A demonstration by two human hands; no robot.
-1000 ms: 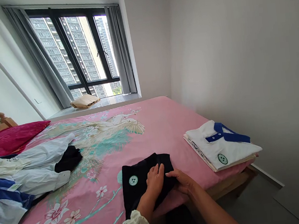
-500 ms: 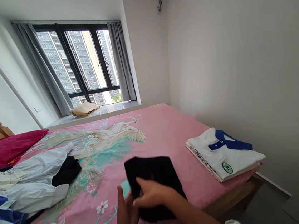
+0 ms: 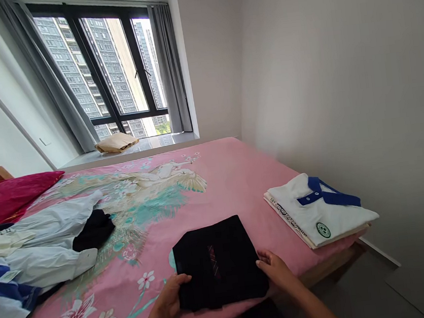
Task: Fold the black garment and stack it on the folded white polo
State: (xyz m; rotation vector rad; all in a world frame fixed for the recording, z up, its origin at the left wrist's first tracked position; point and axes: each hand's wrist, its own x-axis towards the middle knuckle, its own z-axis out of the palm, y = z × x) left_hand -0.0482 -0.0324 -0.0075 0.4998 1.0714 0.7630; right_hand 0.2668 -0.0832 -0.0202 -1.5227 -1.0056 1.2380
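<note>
A black garment (image 3: 231, 259), folded into a flat near-square with a dark reddish striped mark in its middle, lies at the near edge of the bed. My left hand (image 3: 171, 293) grips its left edge, thumb on top and the fingers mostly hidden underneath. At the opposite edge, my right hand (image 3: 276, 269) has closed its thumb and fingers on the right side of the cloth. What kind of garment it is, I cannot make out.
Folded shirts (image 3: 329, 212) are stacked at the bed's right edge, a white polo with a blue collar on top. Loose clothes (image 3: 49, 249) lie heaped at left, near a dark red pillow (image 3: 13, 194). A beige bundle (image 3: 117, 142) rests on the windowsill.
My right hand has gone from lying across the black garment to its right edge. The garment now lies flatter and wider, its striped mark showing. The camera view has tilted down.
</note>
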